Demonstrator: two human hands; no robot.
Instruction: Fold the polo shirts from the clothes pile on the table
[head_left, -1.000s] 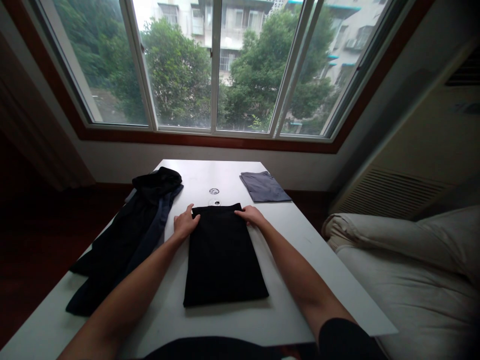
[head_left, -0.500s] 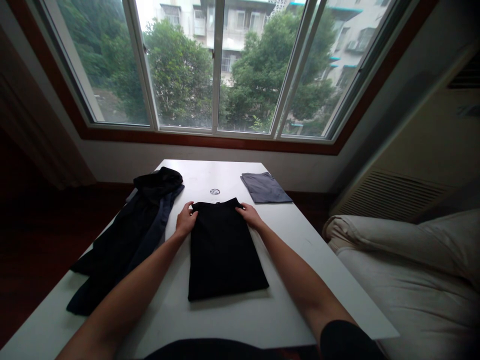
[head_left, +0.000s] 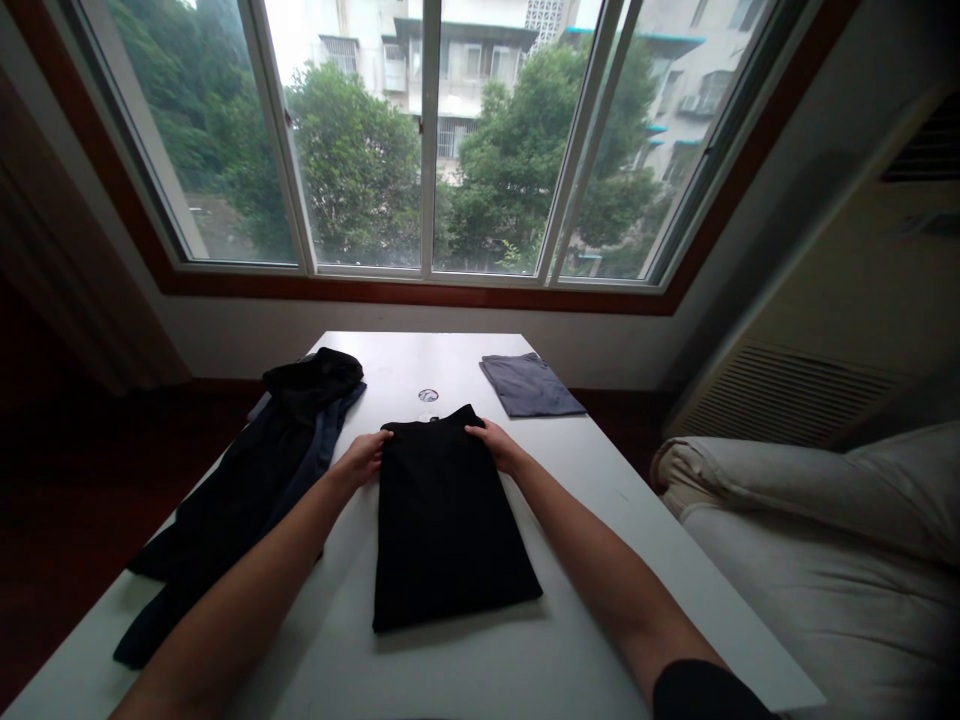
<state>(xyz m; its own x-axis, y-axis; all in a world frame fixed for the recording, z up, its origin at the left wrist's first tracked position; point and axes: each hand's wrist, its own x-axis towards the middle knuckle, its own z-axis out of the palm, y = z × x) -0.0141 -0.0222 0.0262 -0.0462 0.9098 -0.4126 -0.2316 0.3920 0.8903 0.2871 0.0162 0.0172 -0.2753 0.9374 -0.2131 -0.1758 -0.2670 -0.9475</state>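
A black garment [head_left: 450, 525], folded into a rough rectangle, lies on the white table [head_left: 600, 480] in front of me. My left hand [head_left: 366, 455] pinches its far left corner, and my right hand [head_left: 495, 443] grips its far right corner, where the cloth rises a little. The thumbs press on the cloth; the fingertips are partly hidden by it. Just beyond the far edge is a small round mark [head_left: 428, 396] on the tabletop.
Dark clothes [head_left: 247, 480] lie in a loose heap along the table's left side. A folded grey cloth [head_left: 531, 385] rests at the far right. Beyond the right edge stands a pale sofa [head_left: 817, 520]; a window [head_left: 427, 150] is behind the table.
The black garment and both hands sit slightly lower in view, as does the table. My left hand's fingers have closed more tightly at the corner.
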